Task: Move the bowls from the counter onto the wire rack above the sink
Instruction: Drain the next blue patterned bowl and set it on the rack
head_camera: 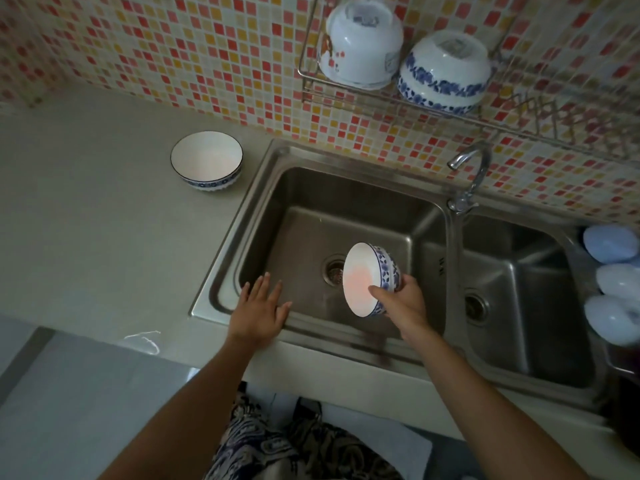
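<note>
My right hand (403,301) was closed on a blue-patterned bowl (370,278), thumb pressed inside the rim at the bowl's 5 o'clock edge and the remaining fingers wrapped behind its outer wall. The bowl was tipped on its side, white interior facing 9 o'clock, and was held above the left basin of the sink (273,161), near the drain (334,270). My left hand (258,311) held nothing: fingers were fully extended and spread, palm down, over the front-left rim of the sink, at 9 o'clock from the held bowl; contact with the rim could not be confirmed. A second bowl (206,161) stood upright on the counter (86,220) at 10 o'clock from the sink, just beside its corner. The wire rack (398,98), mounted on the tiled wall at 1 o'clock, carried two inverted bowls side by side: a white bowl with red markings (360,46) and a blue-banded bowl (445,69) at its 3 o'clock, apparently touching it. The faucet (469,174) stood below the rack.
</note>
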